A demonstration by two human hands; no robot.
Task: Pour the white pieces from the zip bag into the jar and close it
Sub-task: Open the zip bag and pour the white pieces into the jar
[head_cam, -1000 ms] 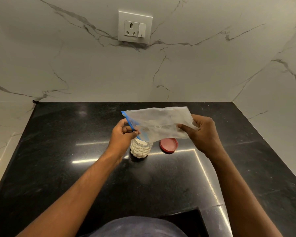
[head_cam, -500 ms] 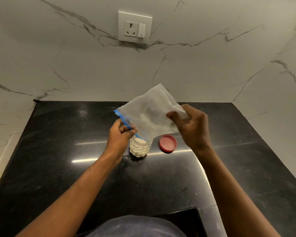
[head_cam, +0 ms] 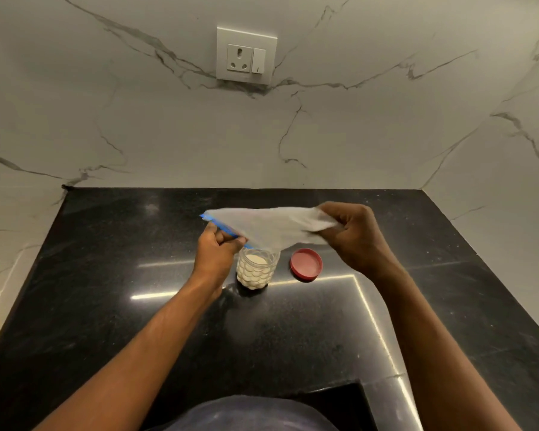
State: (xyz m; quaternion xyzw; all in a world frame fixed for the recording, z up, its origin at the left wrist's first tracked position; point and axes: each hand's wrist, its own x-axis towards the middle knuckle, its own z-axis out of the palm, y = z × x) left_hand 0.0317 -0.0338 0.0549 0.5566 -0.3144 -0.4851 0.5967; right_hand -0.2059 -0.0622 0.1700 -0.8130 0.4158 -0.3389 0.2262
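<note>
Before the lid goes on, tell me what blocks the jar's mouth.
The zip bag, held by the left hand and right hand, hangs over the jar. The red lid lies beside it, right.

A black polished stone countertop (head_cam: 106, 306) fills the corner, with bright strips of light reflected across it. White marble walls (head_cam: 137, 126) with grey veins rise behind and on both sides. A white socket with switch (head_cam: 246, 55) sits on the back wall.
</note>
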